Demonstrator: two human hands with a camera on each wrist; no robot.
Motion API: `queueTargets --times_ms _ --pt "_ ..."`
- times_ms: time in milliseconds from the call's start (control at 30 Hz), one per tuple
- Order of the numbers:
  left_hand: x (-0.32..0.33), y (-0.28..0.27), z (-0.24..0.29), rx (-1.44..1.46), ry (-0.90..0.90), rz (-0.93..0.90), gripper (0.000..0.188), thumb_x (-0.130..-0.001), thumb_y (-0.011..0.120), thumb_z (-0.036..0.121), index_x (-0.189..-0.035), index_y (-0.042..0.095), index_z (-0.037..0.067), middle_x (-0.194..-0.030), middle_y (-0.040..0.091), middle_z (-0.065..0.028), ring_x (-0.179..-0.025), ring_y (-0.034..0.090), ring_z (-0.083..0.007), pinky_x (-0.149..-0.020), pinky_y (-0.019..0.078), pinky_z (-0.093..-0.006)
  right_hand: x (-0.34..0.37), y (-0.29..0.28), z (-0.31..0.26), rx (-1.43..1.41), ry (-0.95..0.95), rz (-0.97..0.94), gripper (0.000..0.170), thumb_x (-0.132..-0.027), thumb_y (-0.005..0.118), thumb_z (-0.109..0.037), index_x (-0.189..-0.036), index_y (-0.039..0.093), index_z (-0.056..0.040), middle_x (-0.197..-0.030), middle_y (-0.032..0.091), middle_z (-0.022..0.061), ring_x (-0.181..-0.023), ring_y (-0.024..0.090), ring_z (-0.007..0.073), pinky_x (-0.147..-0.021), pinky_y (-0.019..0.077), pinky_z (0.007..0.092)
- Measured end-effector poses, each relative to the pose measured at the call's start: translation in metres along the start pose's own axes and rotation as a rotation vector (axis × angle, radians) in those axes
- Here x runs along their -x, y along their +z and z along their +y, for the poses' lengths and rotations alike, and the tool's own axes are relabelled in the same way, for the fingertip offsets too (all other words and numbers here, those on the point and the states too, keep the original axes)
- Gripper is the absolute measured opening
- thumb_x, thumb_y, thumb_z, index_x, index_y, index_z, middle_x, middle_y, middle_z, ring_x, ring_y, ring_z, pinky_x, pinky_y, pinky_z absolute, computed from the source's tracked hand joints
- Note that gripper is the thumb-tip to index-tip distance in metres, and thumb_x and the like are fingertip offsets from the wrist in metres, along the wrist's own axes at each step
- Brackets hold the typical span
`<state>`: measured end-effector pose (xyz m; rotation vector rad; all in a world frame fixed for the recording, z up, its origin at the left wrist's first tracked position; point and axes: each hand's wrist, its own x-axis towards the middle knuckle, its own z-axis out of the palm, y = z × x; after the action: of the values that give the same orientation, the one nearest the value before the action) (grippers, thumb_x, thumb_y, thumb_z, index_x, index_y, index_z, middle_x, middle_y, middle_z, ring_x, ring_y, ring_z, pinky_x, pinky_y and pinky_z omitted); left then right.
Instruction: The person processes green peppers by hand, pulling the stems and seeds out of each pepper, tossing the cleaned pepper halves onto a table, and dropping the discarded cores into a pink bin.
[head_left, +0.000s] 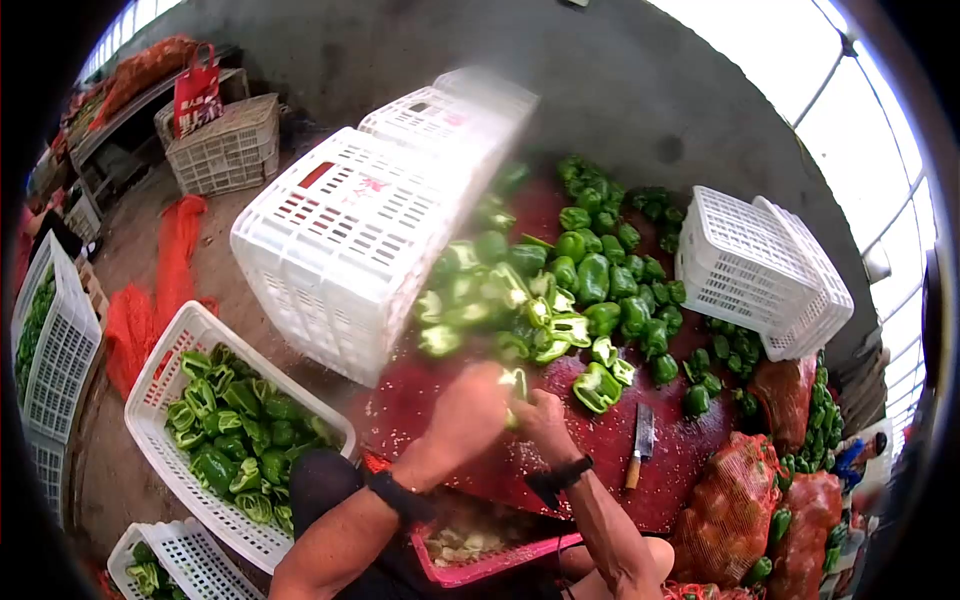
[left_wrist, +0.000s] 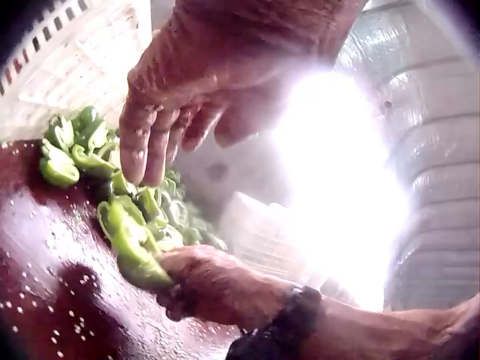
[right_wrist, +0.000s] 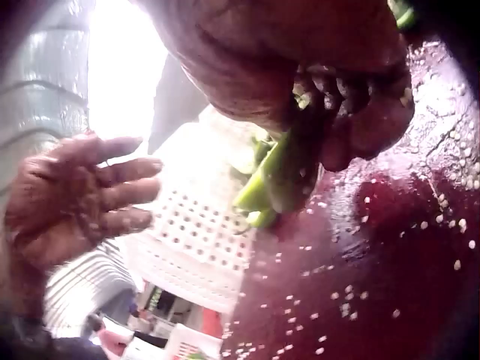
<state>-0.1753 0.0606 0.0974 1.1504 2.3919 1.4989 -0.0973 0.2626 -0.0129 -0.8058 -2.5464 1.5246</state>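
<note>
In the head view my left hand (head_left: 465,415) is beside my right hand (head_left: 547,425), low over the red tabletop (head_left: 500,455). The right hand grips a cut green bell pepper (left_wrist: 133,251), its pale inside showing in the left wrist view. Slightly bent and holding nothing, the fingers of the left hand (left_wrist: 217,82) hang above it there. In the right wrist view the right hand (right_wrist: 300,82) curls round the pepper (right_wrist: 281,176), and the left hand (right_wrist: 82,199) is apart from it, fingers spread. More cut peppers (head_left: 598,388) lie just beyond the hands.
Whole green peppers (head_left: 593,278) are heaped farther back. A knife (head_left: 642,440) with a wooden handle lies at the right. White crates (head_left: 310,250) stand at the left, one open crate (head_left: 150,400) holding cut peppers. A pink tub (head_left: 455,575) sits below the near edge; net sacks (head_left: 728,505) stand right.
</note>
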Motion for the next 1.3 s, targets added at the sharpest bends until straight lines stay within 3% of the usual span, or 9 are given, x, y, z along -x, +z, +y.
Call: queueTargets --times_ms 267,433,533,733,833,1033,1133,1167,1300 --pt "0.016 0.05 -0.011 0.996 -0.447 0.016 0.038 -0.104 0.047 0.021 -0.136 0.055 0.003 -0.124 0.062 -0.0094 -0.114 0.06 -0.0187 -0.095 0.0495 -0.0323 0.086 -0.022 -0.074 -0.289 -0.137 -0.068 0.031 -0.089 0.071 -0.025 -0.106 0.068 0.0005 -0.082 0.069 0.0081 -0.065 0.064 0.0169 -0.056 0.0509 0.0307" --pt "0.025 0.044 0.003 1.007 -0.616 -0.184 0.041 -0.106 0.046 0.026 -0.139 0.052 0.003 -0.13 0.059 -0.0083 -0.113 0.059 -0.0174 -0.097 0.0481 -0.0327 0.099 -0.028 -0.086 0.601 -0.557 0.272 0.033 -0.079 0.069 -0.017 -0.108 0.061 -0.0045 -0.088 0.065 0.0147 -0.078 0.065 0.0329 -0.064 0.0543 0.0403" --pt "0.03 0.068 -0.03 0.492 -0.058 -0.133 0.038 -0.095 0.056 0.019 -0.129 0.057 0.003 -0.121 0.063 -0.0151 -0.109 0.06 -0.0294 -0.094 0.0497 -0.0372 0.093 -0.031 -0.089 0.661 -0.794 0.417 0.018 -0.078 0.062 -0.01 -0.095 0.06 -0.0057 -0.083 0.063 0.0129 -0.073 0.064 0.0295 -0.059 0.0527 0.0397" --pt "0.023 0.061 -0.024 0.496 -0.531 -0.414 0.042 -0.107 0.045 0.031 -0.134 0.054 0.001 -0.119 0.062 -0.0089 -0.103 0.061 -0.0216 -0.093 0.0483 -0.0312 0.083 -0.018 -0.053 0.709 -0.763 0.263 0.01 -0.077 0.064 -0.012 -0.084 0.06 -0.0066 -0.072 0.059 0.01 -0.065 0.063 0.0289 -0.055 0.0515 0.041" --pt "0.031 0.066 -0.044 -0.066 0.361 -0.303 0.038 -0.107 0.043 0.029 -0.128 0.057 0.0 -0.112 0.063 -0.0074 -0.103 0.061 -0.0211 -0.09 0.0501 -0.0323 0.088 -0.017 -0.05 0.684 -0.695 0.184 0.01 -0.079 0.065 -0.014 -0.085 0.061 -0.0068 -0.073 0.061 0.0124 -0.065 0.064 0.0308 -0.057 0.052 0.0414" --pt "0.025 0.062 -0.018 0.966 -0.652 -0.342 0.021 -0.099 0.051 0.015 -0.109 0.062 0.001 -0.107 0.066 -0.0137 -0.101 0.062 -0.0282 -0.091 0.0488 -0.0382 0.091 -0.029 -0.065 0.056 -0.53 -0.026 0.015 -0.09 0.059 -0.018 -0.094 0.06 -0.0032 -0.084 0.063 0.0216 -0.078 0.064 0.0402 -0.069 0.0514 0.0473" --pt "0.015 0.06 -0.036 0.82 -0.406 -0.257 0.023 -0.093 0.055 0.008 -0.114 0.064 0.003 -0.111 0.067 -0.0128 -0.101 0.063 -0.0271 -0.092 0.0498 -0.0351 0.105 -0.05 -0.1 -0.17 -0.446 -0.098 0.02 -0.089 0.057 -0.015 -0.103 0.061 -0.0011 -0.088 0.064 0.0228 -0.079 0.065 0.0367 -0.071 0.0509 0.0445" --pt "0.013 0.056 -0.035 0.995 -0.517 -0.207 0.026 -0.091 0.056 0.006 -0.115 0.064 0.004 -0.112 0.067 -0.0126 -0.101 0.063 -0.0268 -0.092 0.0499 -0.0345 0.098 -0.054 -0.094 -0.115 -0.472 -0.066 0.022 -0.096 0.058 -0.012 -0.111 0.064 0.002 -0.084 0.066 0.0084 -0.082 0.06 0.01 -0.071 0.052 0.0296" --pt "0.01 0.058 -0.063 0.711 -0.214 -0.007 0.031 -0.106 0.047 0.031 -0.12 0.061 0.007 -0.11 0.068 -0.0117 -0.095 0.068 -0.0217 -0.077 0.0595 -0.0362 0.106 -0.101 -0.102 0.009 -0.216 -0.726 0.03 -0.096 0.059 -0.021 -0.113 0.067 0.0024 -0.094 0.072 0.0124 -0.086 0.066 0.0165 -0.079 0.0529 0.0333"
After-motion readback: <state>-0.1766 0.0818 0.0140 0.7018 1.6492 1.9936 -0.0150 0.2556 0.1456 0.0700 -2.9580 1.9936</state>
